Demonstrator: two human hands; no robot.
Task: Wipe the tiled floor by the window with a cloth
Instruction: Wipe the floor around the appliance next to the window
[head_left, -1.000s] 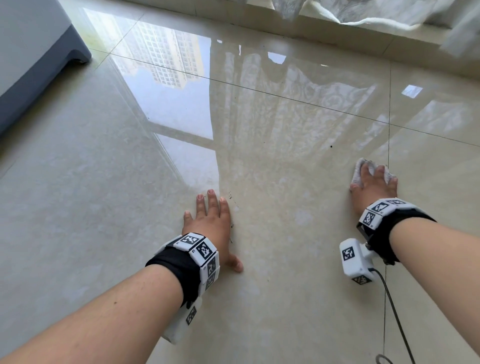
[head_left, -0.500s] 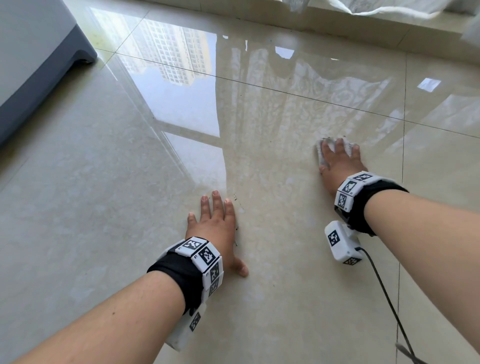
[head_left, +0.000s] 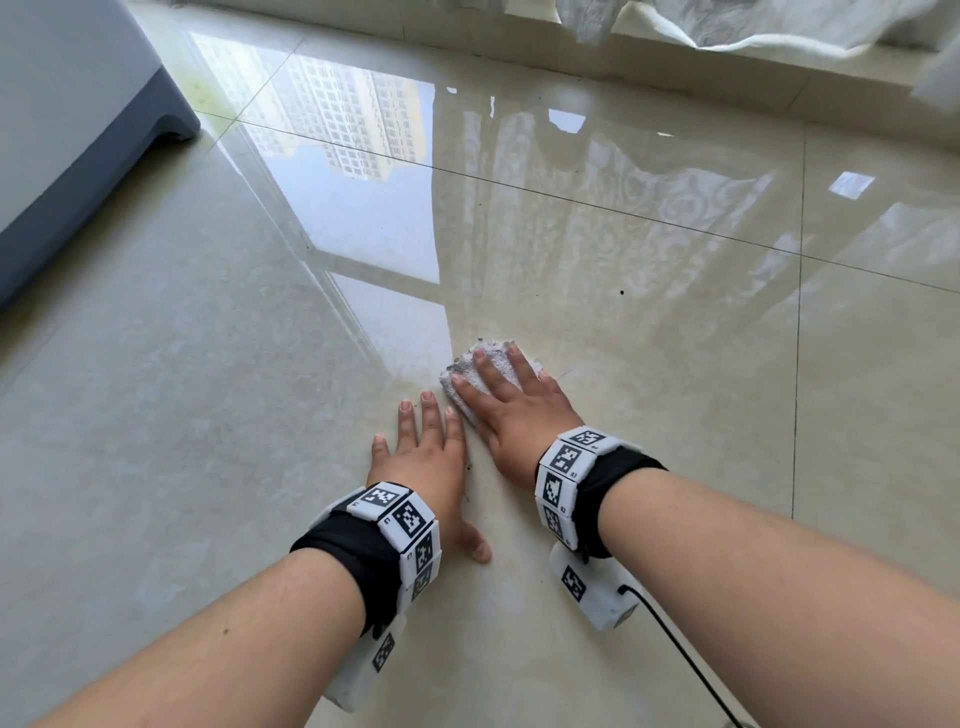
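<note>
Left of the cloth (head_left: 496, 357): left hand (head_left: 423, 460), flat, open on the tiled floor (head_left: 208, 415), holding nothing (a brace, likely). On the cloth: right hand (head_left: 511, 410), fingers spread, pressing it to the floor. Step: mid-wipe. Next, probably: sweep right of the cloth, pressure even.

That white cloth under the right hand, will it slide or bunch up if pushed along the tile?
The cloth looks soft and floppy, crumpled ahead of the right hand, so it would probably bunch rather than stay flat. The floor is glossy and mirror-like, so it likely slides easily. It seems light.
</note>
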